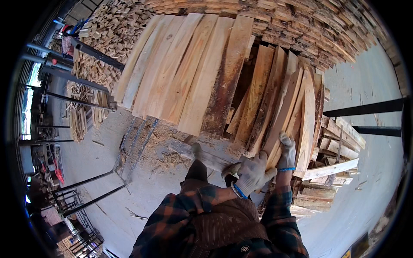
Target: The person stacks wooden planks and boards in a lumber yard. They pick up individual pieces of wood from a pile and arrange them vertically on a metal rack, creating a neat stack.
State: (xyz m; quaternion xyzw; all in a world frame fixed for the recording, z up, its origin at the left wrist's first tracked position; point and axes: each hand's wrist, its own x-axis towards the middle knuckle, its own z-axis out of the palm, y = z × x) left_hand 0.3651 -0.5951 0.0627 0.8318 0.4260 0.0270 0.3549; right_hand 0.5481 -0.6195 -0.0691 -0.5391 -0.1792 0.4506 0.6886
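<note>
Head view: the pale board [282, 115] lies among the loose planks at the right of the stack, its near end at the person's hands. The right hand [287, 150] is curled on that end's right edge; the left hand [253, 172] reaches it from the left with fingers partly spread, and whether it grips cannot be told. The step in hand looks like taking hold of this board; moving it would call for a firm two-handed grip and a lift clear of its neighbours. Its long axis runs away from the body, leaning slightly right, the far end pointing toward the stacked timber [305, 32] beyond. Just left, a bark-stained board [226, 81] borders a row of flat planks [176, 73] laid side by side. Sawdust [167, 152] litters the floor [101, 150] near a metal frame [124, 150].
</note>
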